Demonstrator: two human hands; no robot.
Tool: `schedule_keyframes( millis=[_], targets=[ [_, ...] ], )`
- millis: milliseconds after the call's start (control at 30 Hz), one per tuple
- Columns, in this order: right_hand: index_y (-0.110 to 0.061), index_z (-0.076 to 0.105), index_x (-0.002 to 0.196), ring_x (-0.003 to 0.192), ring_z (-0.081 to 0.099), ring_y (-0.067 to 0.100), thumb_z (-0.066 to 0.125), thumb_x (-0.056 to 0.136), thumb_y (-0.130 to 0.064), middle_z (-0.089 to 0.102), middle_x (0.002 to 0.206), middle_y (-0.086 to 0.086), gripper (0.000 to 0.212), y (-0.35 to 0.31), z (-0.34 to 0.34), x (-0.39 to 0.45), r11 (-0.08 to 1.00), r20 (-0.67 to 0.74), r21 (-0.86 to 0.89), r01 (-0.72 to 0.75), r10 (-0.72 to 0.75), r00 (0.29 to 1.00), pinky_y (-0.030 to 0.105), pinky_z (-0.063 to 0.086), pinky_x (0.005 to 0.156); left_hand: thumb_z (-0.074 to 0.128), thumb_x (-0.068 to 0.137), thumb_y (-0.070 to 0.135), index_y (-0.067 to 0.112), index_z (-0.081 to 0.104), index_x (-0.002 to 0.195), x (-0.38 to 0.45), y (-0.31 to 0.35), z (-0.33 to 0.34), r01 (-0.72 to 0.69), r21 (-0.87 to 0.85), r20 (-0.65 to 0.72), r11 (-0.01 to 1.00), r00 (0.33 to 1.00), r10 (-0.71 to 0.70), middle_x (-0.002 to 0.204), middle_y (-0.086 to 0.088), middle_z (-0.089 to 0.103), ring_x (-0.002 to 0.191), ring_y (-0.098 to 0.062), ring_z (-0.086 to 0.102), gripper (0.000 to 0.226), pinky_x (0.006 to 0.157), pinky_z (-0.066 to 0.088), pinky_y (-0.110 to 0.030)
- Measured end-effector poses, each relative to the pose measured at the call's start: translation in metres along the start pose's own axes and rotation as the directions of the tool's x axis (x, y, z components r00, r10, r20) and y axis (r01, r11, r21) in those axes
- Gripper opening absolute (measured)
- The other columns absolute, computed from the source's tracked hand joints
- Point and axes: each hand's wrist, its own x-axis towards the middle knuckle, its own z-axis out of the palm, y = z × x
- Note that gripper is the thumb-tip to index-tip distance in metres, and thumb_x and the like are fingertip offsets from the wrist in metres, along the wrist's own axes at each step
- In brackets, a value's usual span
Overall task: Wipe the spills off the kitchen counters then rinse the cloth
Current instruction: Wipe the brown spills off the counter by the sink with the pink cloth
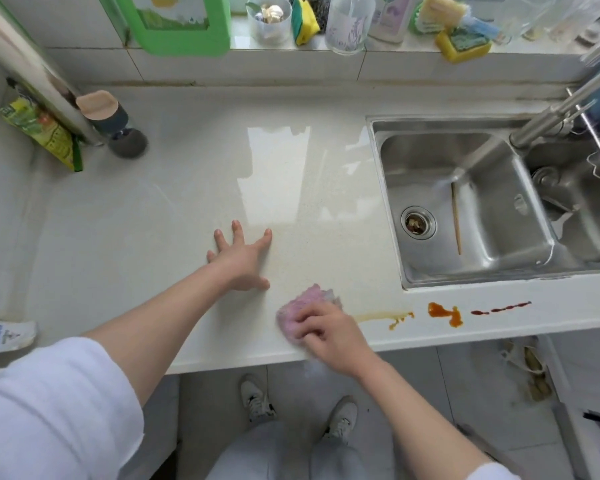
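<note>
White kitchen counter (187, 202), three spills along its front lip, the wipe not yet reaching them.

Right hand (329, 332) presses the pink cloth (293, 313) at the counter's six o'clock edge, fingers curled over it; left hand (241, 259) lies flat just beside it at eleven o'clock, fingers spread, bracing. Yellow smear (387, 317), orange blob (445, 314) and red streak (501, 308) trail toward three o'clock, in front of the sink (465, 202). Risks, as I judge them: sweeping sideways along so narrow a lip may push sauce over the edge onto the floor, and one pass could drag the colours into a single longer smear.
</note>
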Motion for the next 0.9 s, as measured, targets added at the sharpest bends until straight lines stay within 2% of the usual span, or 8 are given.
schedule_keyframes(
  millis=[100, 233, 400, 467, 533, 700, 833, 900],
  targets=[
    [-0.025, 0.078, 0.083, 0.108, 0.058, 0.008, 0.057, 0.079, -0.020, 0.064, 0.106, -0.021, 0.022, 0.052, -0.046, -0.013, 0.975, -0.320, 0.072, -0.212, 0.223, 0.921, 0.035, 0.046, 0.098, 0.073, 0.082, 0.050, 0.051, -0.011, 0.152, 0.004, -0.003, 0.001, 0.026, -0.001, -0.001, 1.000, 1.000, -0.026, 0.159, -0.014, -0.033, 0.145, -0.052, -0.019, 0.109, 0.116, 0.013, -0.066],
    [-0.018, 0.068, 0.118, 0.126, 0.043, 0.022, 0.052, 0.092, -0.006, 0.056, 0.133, -0.001, 0.033, 0.065, -0.057, -0.022, 0.756, -0.616, 0.245, -0.607, 0.605, 0.505, 0.030, 0.033, 0.098, 0.073, 0.083, 0.048, 0.052, -0.012, 0.151, 0.000, 0.000, -0.001, 0.051, -0.006, 0.020, 0.999, 0.999, -0.050, 0.159, -0.012, -0.033, 0.145, -0.050, -0.020, 0.109, 0.116, 0.011, -0.065],
    [-0.023, 0.073, 0.112, 0.115, 0.051, 0.021, 0.060, 0.085, -0.012, 0.063, 0.127, -0.007, 0.031, 0.037, -0.017, -0.041, 0.990, -0.150, -0.140, -0.028, 0.007, 0.989, 0.033, 0.044, 0.093, 0.061, 0.091, 0.037, 0.043, 0.002, 0.156, -0.019, 0.037, 0.010, 0.101, 0.080, -0.092, 0.992, 0.991, -0.094, 0.163, -0.022, -0.012, 0.146, -0.053, -0.007, 0.087, 0.116, 0.022, -0.063],
    [-0.023, 0.078, 0.095, 0.110, 0.058, 0.014, 0.063, 0.079, -0.009, 0.071, 0.114, -0.010, 0.026, 0.059, -0.046, -0.049, 0.998, -0.035, -0.045, 0.037, -0.038, 0.999, 0.032, 0.047, 0.096, 0.056, 0.095, 0.042, 0.037, 0.003, 0.158, -0.033, 0.071, 0.028, 0.016, 0.086, -0.082, 0.996, 0.997, -0.009, 0.162, -0.027, -0.006, 0.148, -0.051, -0.005, 0.083, 0.118, 0.017, -0.060],
    [-0.023, 0.079, 0.084, 0.107, 0.062, 0.014, 0.063, 0.076, -0.004, 0.074, 0.105, -0.009, 0.026, 0.090, -0.080, -0.052, 0.994, -0.219, 0.001, -0.107, 0.104, 0.970, 0.031, 0.044, 0.098, 0.054, 0.094, 0.054, 0.042, -0.002, 0.157, -0.045, 0.103, 0.050, -0.007, 0.002, -0.044, 1.000, 0.999, 0.007, 0.163, -0.021, -0.013, 0.147, -0.051, -0.007, 0.085, 0.119, 0.016, -0.059],
    [-0.019, 0.069, 0.117, 0.123, 0.045, 0.030, 0.052, 0.089, -0.004, 0.060, 0.135, 0.001, 0.036, 0.122, -0.096, -0.066, 0.820, -0.616, 0.204, -0.534, 0.532, 0.582, 0.026, 0.025, 0.102, 0.055, 0.090, 0.060, 0.053, -0.011, 0.150, -0.044, 0.139, 0.077, 0.092, -0.018, -0.046, 0.996, 0.995, -0.093, 0.160, -0.016, -0.029, 0.143, -0.056, -0.017, 0.089, 0.113, 0.015, -0.069],
    [-0.024, 0.075, 0.112, 0.114, 0.048, 0.017, 0.060, 0.084, -0.002, 0.064, 0.131, -0.009, 0.039, 0.095, -0.059, -0.076, 0.988, -0.283, -0.027, -0.155, 0.141, 0.949, 0.021, 0.030, 0.104, 0.057, 0.090, 0.060, 0.054, -0.013, 0.149, -0.045, 0.144, 0.073, 0.105, 0.010, -0.020, 0.994, 0.994, -0.105, 0.159, -0.018, -0.028, 0.143, -0.057, -0.014, 0.092, 0.113, 0.019, -0.067],
    [-0.029, 0.079, 0.098, 0.106, 0.052, 0.009, 0.063, 0.081, -0.003, 0.070, 0.118, -0.017, 0.035, 0.107, -0.087, -0.083, 1.000, -0.101, -0.002, -0.003, 0.003, 0.995, 0.023, 0.041, 0.099, 0.057, 0.089, 0.060, 0.055, -0.014, 0.149, -0.044, 0.142, 0.072, 0.119, 0.008, -0.020, 0.993, 0.993, -0.119, 0.160, -0.018, -0.028, 0.144, -0.057, -0.014, 0.093, 0.113, 0.020, -0.067]
  ],
)
